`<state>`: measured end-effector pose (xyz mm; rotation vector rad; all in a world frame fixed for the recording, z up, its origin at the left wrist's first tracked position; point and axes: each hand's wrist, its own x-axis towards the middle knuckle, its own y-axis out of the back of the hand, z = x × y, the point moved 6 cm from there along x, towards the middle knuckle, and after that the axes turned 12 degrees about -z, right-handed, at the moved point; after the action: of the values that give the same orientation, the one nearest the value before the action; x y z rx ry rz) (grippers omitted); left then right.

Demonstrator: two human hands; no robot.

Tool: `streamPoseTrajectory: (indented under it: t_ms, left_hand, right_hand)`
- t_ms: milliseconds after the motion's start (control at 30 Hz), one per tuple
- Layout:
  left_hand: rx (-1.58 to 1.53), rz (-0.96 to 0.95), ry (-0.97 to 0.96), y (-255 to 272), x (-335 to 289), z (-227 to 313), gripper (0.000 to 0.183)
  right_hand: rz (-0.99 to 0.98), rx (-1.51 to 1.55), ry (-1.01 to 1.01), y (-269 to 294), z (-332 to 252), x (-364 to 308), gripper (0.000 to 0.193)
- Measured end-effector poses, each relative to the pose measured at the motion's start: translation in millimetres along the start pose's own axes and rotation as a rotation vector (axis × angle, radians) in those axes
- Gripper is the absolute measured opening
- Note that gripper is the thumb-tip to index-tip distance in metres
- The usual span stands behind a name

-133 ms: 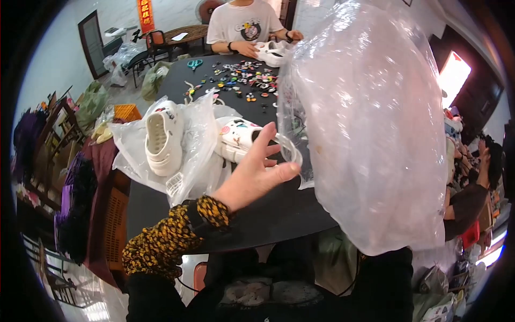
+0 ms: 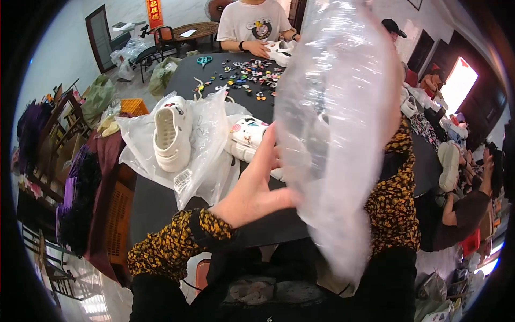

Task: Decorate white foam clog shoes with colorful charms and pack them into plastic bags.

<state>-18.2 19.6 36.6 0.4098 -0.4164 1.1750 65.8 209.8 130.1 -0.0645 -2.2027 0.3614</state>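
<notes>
One large clear bag (image 2: 338, 134) has been shifted leftward above the surface (image 2: 268, 226). The left grip (image 2: 249, 194) is spread wide at its edge; the right grip (image 2: 396, 104), mostly hidden, cannot be judged. Two white clogs (image 2: 174, 158) are laid left, one on clear wrapping (image 2: 208, 131).

Your view comes from the left of two fisheye cameras worn on your head, upright and unmirrored, facing down and forward over the surface (image 2: 155, 214). Your sleeves (image 2: 161, 247) enter from below; your left hand (image 2: 249, 190) shows close up near the middle, and the bag (image 2: 343, 134) close up right of centre. A co-worker (image 2: 252, 21) across the surface appears farther off, at the top. Straight edges bend toward the rim.
</notes>
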Motion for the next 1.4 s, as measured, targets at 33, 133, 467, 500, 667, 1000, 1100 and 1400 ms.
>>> streamPoseTrajectory:
  t_ms: [33, 133, 467, 500, 667, 1000, 1100, 1400]
  left_hand:
    - [0.016, 0.035, -0.079, 6.0, -11.8, 4.0, 0.106]
    - [0.047, -0.123, 0.366, -0.8, -31.2, 20.7, 0.055]
    - [-0.599, 0.538, 0.264, 63.5, -77.6, -30.9, 0.041]
    - [-0.605, 0.578, 0.267, 77.1, -86.3, -30.3, 0.04]
    - [-0.522, 0.709, 0.125, 162.0, -144.5, -1.6, 0.04]
    - [-0.654, 0.798, 0.191, 198.0, -192.3, 3.6, 0.044]
    - [-0.629, 0.746, 0.209, 194.0, -188.7, 7.6, 0.044]
    - [-0.647, 0.799, 0.211, 193.2, -189.0, 10.7, 0.046]
  right_hand:
    - [-0.012, 0.033, 0.0, -28.5, 8.0, 12.6, 0.039]
    - [0.406, -0.808, 0.054, -54.8, -16.9, 15.3, 0.036]
    - [0.26, -1.069, -0.373, -62.7, 53.6, -17.0, 0.046]
    - [0.268, -1.097, -0.355, -61.3, 41.6, -18.1, 0.046]
    - [0.466, -1.362, -0.316, -25.3, -11.0, -49.4, 0.036]
    - [0.116, -1.567, -1.096, 34.3, 54.4, -122.6, 0.04]
    - [-0.039, -1.59, -1.228, 30.0, 62.9, -113.9, 0.038]
    - [0.011, -1.996, -1.339, 34.3, 12.9, -116.0, 0.017]
